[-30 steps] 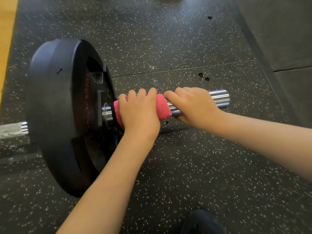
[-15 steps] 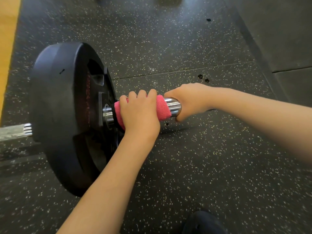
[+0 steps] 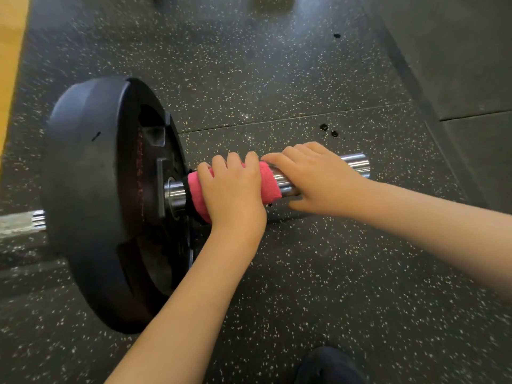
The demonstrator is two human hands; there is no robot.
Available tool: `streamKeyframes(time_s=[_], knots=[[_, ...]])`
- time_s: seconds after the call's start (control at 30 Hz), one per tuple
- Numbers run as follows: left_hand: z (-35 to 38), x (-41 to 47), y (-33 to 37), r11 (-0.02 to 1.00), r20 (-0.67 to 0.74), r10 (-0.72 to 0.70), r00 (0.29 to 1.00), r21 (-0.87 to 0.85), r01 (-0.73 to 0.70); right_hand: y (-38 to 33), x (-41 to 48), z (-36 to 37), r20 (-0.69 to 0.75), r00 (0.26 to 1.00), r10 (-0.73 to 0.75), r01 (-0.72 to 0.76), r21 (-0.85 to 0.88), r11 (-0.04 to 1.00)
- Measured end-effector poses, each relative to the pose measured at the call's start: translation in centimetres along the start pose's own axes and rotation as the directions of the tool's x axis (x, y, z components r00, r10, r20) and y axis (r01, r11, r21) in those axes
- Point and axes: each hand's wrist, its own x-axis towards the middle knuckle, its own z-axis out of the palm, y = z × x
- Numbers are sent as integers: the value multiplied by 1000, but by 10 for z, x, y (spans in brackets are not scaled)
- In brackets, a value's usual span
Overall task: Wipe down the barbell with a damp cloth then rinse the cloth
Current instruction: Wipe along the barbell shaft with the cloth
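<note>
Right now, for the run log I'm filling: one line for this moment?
left hand: grips pink cloth around barbell sleeve | right hand: holds sleeve beside cloth | step: wiping, rinse pending

gym, weight area: black speckled rubber floor tiles (image 3: pixel 318 273), loaded barbell (image 3: pixel 357 164) with black weight plate (image 3: pixel 91 206) on floor, strip of wood flooring (image 3: pixel 11 65) at left edge.

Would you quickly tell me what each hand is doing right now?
Left hand: curled round the pink cloth wrapped on the barbell.
Right hand: curled over the bare barbell beside the cloth.
</note>
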Motion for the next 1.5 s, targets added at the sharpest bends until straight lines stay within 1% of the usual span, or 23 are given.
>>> streamKeyframes(time_s=[0.07,0.13,0.17,0.23,0.33,0.43,0.57,0.73,0.77,0.83,0.87,1.0,1.1,1.3,1.37,1.43,1.5], knots=[[2,0,6,1000,-24,-27,999,-4,26,1,-12,-6,41,997,59,-62,67,996],[6,0,15,999,-74,-39,996,-7,39,0,-29,-7,19,996,86,-88,125,988],[8,1,20,999,-103,-35,994,-6,34,0,-37,-5,14,996,90,-91,123,988],[11,2,33,1000,-138,-5,990,-8,4,2,-52,2,-4,995,101,-100,98,990],[14,7,54,998,-163,56,985,-15,-59,9,-69,3,-56,983,175,-169,106,980],[19,12,73,994,-199,100,975,-12,-104,14,-83,2,-58,970,235,-226,127,966],[23,18,98,988,-282,139,949,-28,-153,21,-94,2,-68,958,279,-266,152,952],[18,20,108,972,-290,192,938,-76,-222,23,-98,3,-104,941,322,-300,180,937],[17,20,104,963,-277,225,934,-81,-256,22,-96,4,-115,942,316,-291,189,938],[13,19,94,937,-202,302,932,-115,-329,18,-92,5,-132,949,287,-257,204,945],[11,19,88,928,-172,316,933,-146,-341,15,-89,5,-137,954,268,-237,206,949],[2,15,56,926,-127,282,951,-223,-305,3,-70,8,-131,971,201,-171,211,962],[-4,12,33,931,-83,247,965,-256,-260,-7,-53,9,-122,982,147,-117,225,967],[-14,3,-3,957,7,137,991,-259,-130,-25,-23,5,-110,994,27,3,257,966],[-16,-2,-12,968,23,94,995,-236,-86,-30,-13,1,-110,994,2,30,289,957],[-16,-8,-19,983,78,49,996,-182,-34,-36,-5,-1,-103,995,12,19,300,954],[-19,-14,-24,984,151,-1,989,-175,28,-41,2,-1,-96,994,47,-18,287,958]])
